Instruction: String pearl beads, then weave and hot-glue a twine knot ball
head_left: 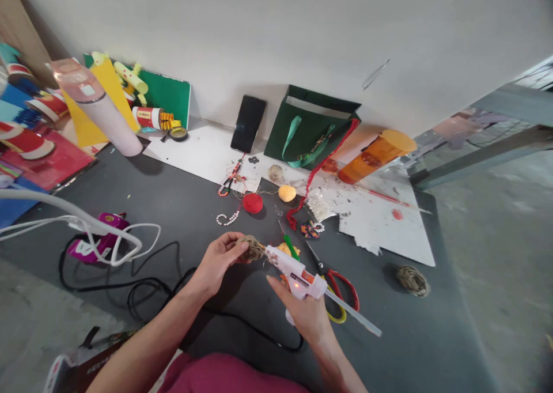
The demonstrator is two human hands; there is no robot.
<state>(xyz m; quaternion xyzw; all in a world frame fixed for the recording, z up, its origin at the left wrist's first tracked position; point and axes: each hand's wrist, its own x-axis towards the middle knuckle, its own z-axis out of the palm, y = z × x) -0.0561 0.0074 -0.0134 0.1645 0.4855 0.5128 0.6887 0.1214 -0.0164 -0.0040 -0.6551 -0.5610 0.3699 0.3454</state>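
My left hand (221, 261) is closed on a small greyish-brown coil of twine (249, 249), pinched between thumb and fingers. In my right hand (305, 315) is a white hot glue gun (298, 275), its small light glowing orange and a clear glue stick (356, 315) poking out of the back. The gun's nozzle points left, right at the edge of the coil; whether it touches I cannot tell. Behind the gun lie scissors (341, 289) with red and yellow handles. Another twine coil (413, 281) rests on the dark table to the right.
A red thread ball (253, 203), a yellow ball (287, 193) and a bead string (228, 218) lie ahead. Behind are a phone (249, 123), a green paper bag (309, 131) and an orange cylinder (375, 157). Black cable (151, 283) and a purple power strip (99, 237) are left.
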